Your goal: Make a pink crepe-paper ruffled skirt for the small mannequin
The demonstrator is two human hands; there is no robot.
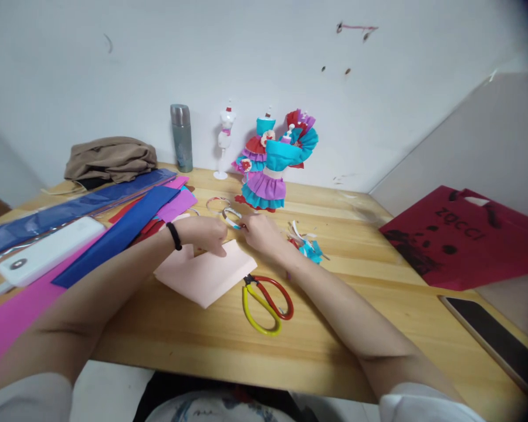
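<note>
My left hand (206,233), with a black band at the wrist, is closed at the upper edge of a folded pale pink paper sheet (206,278), its fingertips on the paper. Just to the right, my right hand (263,234) has its fingers curled at a narrow roll of tape (232,218), which they seem to grip; the fingertips are partly hidden. A second thin ring (218,203) lies behind it. Scissors (267,303) with one red and one yellow handle rest below, blades partly under the pink paper.
Paper scraps (310,249) lie right of my right hand. Dressed mini mannequins (273,161), a bare one (223,138) and a flask (182,138) stand behind. Blue paper (127,225), a white device (50,249) and brown cloth (110,159) are left; a red bag (457,240) and phone (488,337) right.
</note>
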